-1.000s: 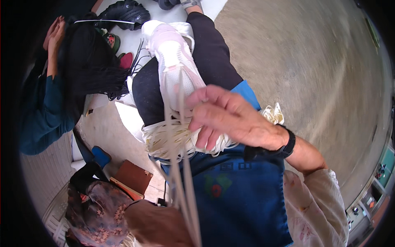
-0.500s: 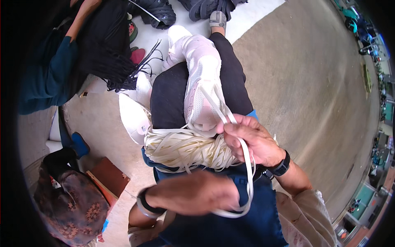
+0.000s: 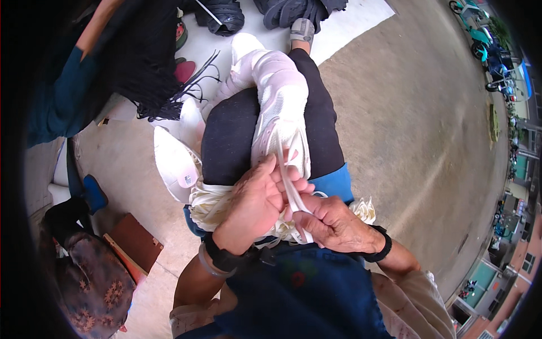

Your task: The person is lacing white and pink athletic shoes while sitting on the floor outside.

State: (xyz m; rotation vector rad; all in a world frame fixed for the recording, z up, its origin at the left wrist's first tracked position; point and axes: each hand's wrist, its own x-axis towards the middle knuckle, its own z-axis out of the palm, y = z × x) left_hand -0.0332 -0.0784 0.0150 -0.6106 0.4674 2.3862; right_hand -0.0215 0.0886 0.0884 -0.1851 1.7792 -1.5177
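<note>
A white sneaker [image 3: 268,133] with pale pink parts lies over my thighs, in line with more white shoes toward the far side. White shoelaces [image 3: 287,178] run taut from its eyelets toward me. My right hand [image 3: 333,223] pinches their near part between thumb and fingers. Close to its left, my left hand [image 3: 254,198] is turned palm up, its fingers loosely spread beside and behind the laces. A thick bundle of cream-white laces [image 3: 209,206] rests on my lap, partly hidden by both hands.
Another white shoe [image 3: 175,164] sits left of my knee. A co-worker's arm [image 3: 96,28] and black laces [image 3: 164,93] are at the upper left. A brown box [image 3: 135,243] stands on the floor at left. Black shoes [image 3: 288,14] lie on a white sheet ahead.
My left hand has moved up from above my apron to the laces and opened palm up. My right hand has shifted lower. The wide lace loop is gone; the laces now run straight.
</note>
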